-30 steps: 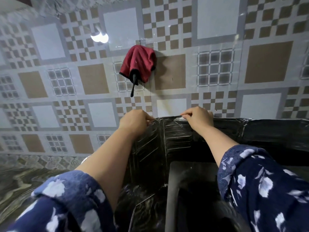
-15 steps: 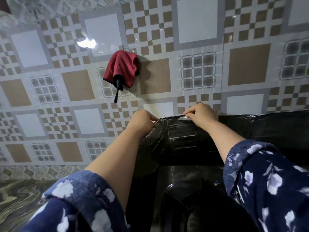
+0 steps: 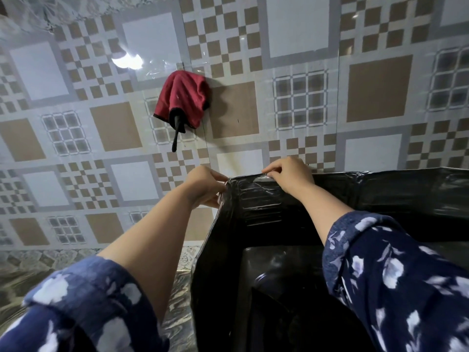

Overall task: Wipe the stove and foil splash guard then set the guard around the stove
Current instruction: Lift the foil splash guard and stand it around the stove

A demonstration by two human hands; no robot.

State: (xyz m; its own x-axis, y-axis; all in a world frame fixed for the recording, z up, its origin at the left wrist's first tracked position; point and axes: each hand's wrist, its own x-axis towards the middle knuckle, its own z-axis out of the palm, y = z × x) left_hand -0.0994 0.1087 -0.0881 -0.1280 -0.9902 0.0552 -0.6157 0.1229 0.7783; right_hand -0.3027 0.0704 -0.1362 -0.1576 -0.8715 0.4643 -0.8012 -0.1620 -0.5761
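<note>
The dark, shiny foil splash guard (image 3: 258, 207) stands upright on the counter, folded round the black stove (image 3: 276, 270), with one panel along the wall and one down the left side. My left hand (image 3: 203, 189) grips the guard's top corner where the two panels meet. My right hand (image 3: 289, 174) pinches the top edge of the back panel a little to the right. Most of the stove lies in shadow behind my right sleeve.
A red cloth (image 3: 182, 97) hangs from a hook on the tiled wall (image 3: 378, 87) above my hands. A marbled counter (image 3: 22, 280) runs along the left, beside the guard's left panel.
The guard's corner has shifted a little to the right and swung more upright, and my hands went with it. The camera has drawn closer and tilted, showing more of the left panel.
</note>
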